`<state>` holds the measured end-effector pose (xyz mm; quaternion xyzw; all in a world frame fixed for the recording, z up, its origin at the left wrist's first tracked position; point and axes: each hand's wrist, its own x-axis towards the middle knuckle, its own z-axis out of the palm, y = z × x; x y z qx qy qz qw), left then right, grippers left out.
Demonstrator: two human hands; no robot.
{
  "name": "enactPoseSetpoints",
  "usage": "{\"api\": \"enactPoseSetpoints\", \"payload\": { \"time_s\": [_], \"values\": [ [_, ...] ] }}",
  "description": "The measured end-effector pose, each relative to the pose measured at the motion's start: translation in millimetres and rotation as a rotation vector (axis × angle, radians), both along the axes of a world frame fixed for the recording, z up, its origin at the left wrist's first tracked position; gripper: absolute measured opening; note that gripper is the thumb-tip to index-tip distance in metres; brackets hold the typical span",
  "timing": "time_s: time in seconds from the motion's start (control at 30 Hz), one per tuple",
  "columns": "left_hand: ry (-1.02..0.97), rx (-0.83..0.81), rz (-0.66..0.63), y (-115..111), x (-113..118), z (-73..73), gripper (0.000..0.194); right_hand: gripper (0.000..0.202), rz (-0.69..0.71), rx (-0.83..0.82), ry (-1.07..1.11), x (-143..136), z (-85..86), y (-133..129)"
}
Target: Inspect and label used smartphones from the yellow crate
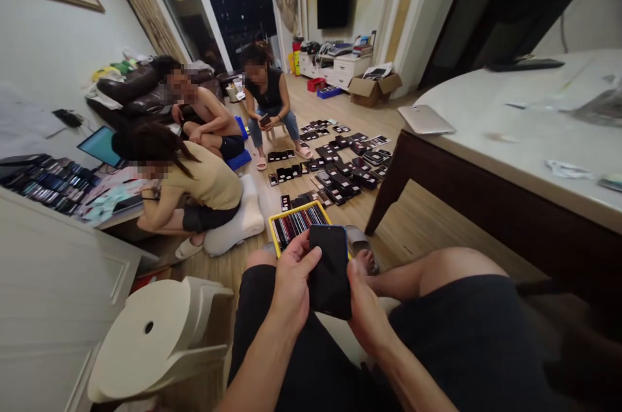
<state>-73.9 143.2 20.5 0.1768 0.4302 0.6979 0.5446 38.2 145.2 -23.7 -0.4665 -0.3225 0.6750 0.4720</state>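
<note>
Between my two hands is a smartphone (329, 273) with a dark screen and a blue edge, held upright over my lap. My left hand (294, 269) grips its left side, the thumb lying on the upper screen. Along the lower right edge, my right hand (362, 302) is closed on the same phone, its fingers mostly hidden behind it. Just beyond the phone, a yellow-rimmed crate (273, 230) stands on the floor, packed with a row of thin, upright devices that look like phones. The phone hides part of the crate.
Many dark phones (340, 172) lie in rows and stacks on the floor ahead. Three people sit at the left and centre; one holds a phone (265, 120). A white stool (146, 341) stands at my left, a table (486, 120) with a laptop (426, 119) at my right.
</note>
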Motion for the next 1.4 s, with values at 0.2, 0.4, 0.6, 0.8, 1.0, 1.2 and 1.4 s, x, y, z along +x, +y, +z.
{"api": "enactPoseSetpoints", "payload": {
  "time_s": [0.2,0.4,0.6,0.8,1.0,1.2,1.4],
  "values": [
    [-0.025,0.006,0.003,5,4,3.6,0.043,0.064,0.211,-0.237,0.542,0,18.7,5],
    [-0.061,-0.021,-0.014,4,10,2.8,0.041,0.051,0.174,-0.196,0.428,5,23.4,6],
    [-0.049,-0.023,0.014,1,16,3.8,0.041,0.050,0.154,-0.229,0.291,13,30.6,8],
    [-0.035,-0.054,-0.035,1,12,7.6,0.045,0.041,0.194,-0.380,0.436,18,40.7,8],
    [-0.079,-0.115,-0.073,-1,10,7.1,0.049,0.042,0.243,-0.350,0.458,22,36.9,6],
    [-0.091,-0.192,-0.142,-1,7,16.0,0.051,0.051,0.321,-0.316,0.510,25,34.8,3],
    [-0.102,-0.223,-0.285,-7,1,21.0,0.059,0.058,0.381,-0.258,0.476,25,33.3,2]
  ]
}}
